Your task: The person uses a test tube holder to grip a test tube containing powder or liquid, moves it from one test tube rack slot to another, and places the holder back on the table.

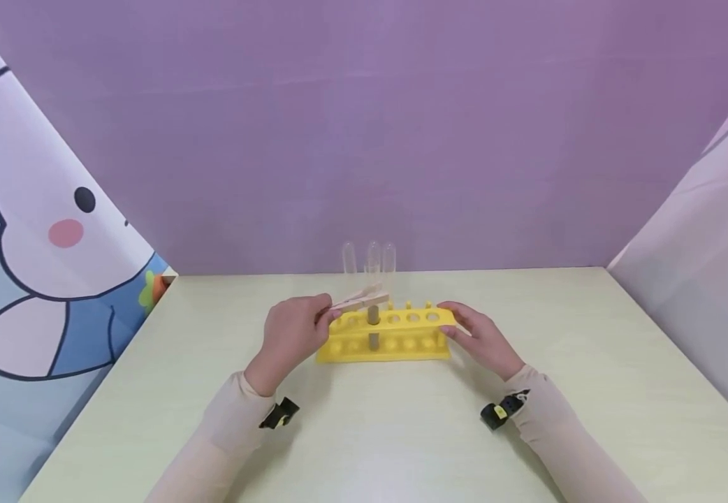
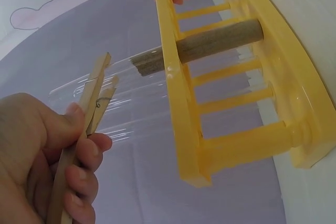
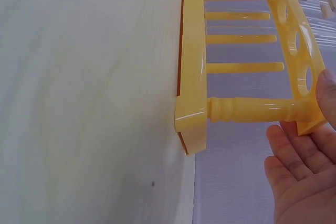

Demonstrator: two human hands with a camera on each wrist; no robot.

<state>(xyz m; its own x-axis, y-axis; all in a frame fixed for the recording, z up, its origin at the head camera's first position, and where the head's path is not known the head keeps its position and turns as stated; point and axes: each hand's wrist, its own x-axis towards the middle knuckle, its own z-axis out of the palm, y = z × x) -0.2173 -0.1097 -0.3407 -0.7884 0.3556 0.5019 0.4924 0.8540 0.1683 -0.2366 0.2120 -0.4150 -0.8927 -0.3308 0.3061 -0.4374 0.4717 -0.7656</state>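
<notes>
My left hand (image 1: 295, 337) holds a wooden test tube clamp (image 2: 86, 103) by its handle, thumb on one side and fingers curled on the other. The clamp's tips lie beside the upper part of a test tube (image 2: 220, 40) with grey-brown contents; I cannot tell whether they touch the glass. That tube stands upright in a yellow test tube rack (image 1: 386, 360). At the rack's right end, my right hand (image 1: 480, 340) grips the top bar, thumb and fingers on either side of it. Clear test tubes (image 1: 348, 258) rise behind the rack, rounded ends up.
The rack stands on a pale wood-grain table (image 1: 376, 433) toward its far side. A purple backdrop (image 1: 364, 140) hangs behind. Cartoon-printed cloth (image 1: 37, 230) slopes along the left, and another pale cloth (image 1: 703, 265) along the right. Each sleeve carries a black wrist device (image 1: 280, 413).
</notes>
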